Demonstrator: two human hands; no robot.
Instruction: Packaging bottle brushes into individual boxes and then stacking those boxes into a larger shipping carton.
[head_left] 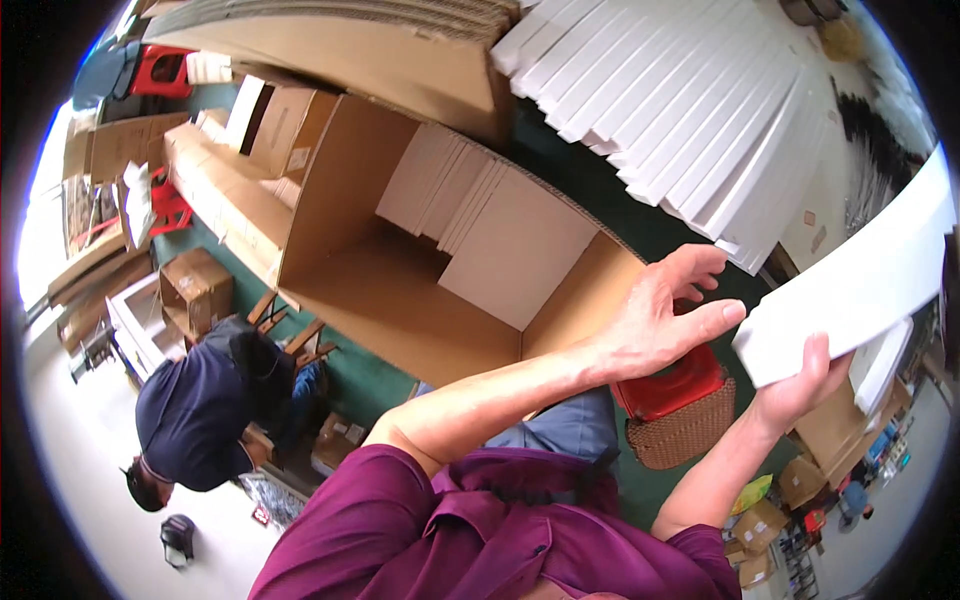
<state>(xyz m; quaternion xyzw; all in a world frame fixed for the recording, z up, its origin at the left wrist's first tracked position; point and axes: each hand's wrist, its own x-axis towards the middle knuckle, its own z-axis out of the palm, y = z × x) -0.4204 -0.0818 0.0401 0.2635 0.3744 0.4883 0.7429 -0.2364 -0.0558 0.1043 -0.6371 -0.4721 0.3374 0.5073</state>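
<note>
My right hand (797, 388) grips a long white flat box (850, 285) near its end, with the thumb on the side toward me. The box slants up toward the far right, and the picture's rim cuts off its other end. My left hand (672, 312) reaches across to the right, its thumb stretched toward the box end and its fingers apart and partly curled. It holds nothing, and a small gap seems to separate the thumb from the white box. In front of me a large brown cardboard carton (400, 300) lies open, with several flat pale pieces (515, 245) standing along its far wall.
Many long white boxes (660, 110) lie in a row at the far right. Folded cardboard sheets (350, 45) are stacked beyond the carton. A red stool (675, 385) with a woven brown piece (685, 425) stands near my legs. Another person (200, 410) bends over at the left.
</note>
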